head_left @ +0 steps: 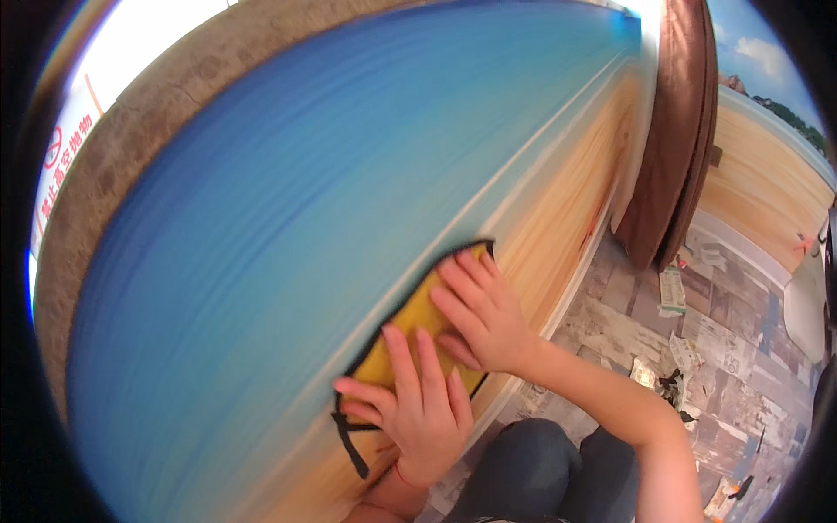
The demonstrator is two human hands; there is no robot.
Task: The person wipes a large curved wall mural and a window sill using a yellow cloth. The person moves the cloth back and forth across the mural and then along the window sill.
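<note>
A yellow cloth [420,312] with black edging lies flat against a wall painted in blue and sandy tones [261,209]. It covers part of the white line where the blue meets the sand colour. A black strap [350,446] hangs from its lower left corner. My left hand [425,418] presses on the cloth's lower part with its fingers stretched and apart; a thin red string circles that wrist. Higher up, my right hand [493,324] rests on the cloth's upper right part, fingers extended flat. Beneath both palms the cloth is hidden.
A brown stone-like ledge [131,131] borders the wall's top, beside a bright window. Brown curtains [663,139] hang at the right. Scraps of paper and packaging [671,292] litter the patchwork-patterned floor [610,322]. My bent knees [523,466] are close to the wall. A whitish object [806,309] stands far right.
</note>
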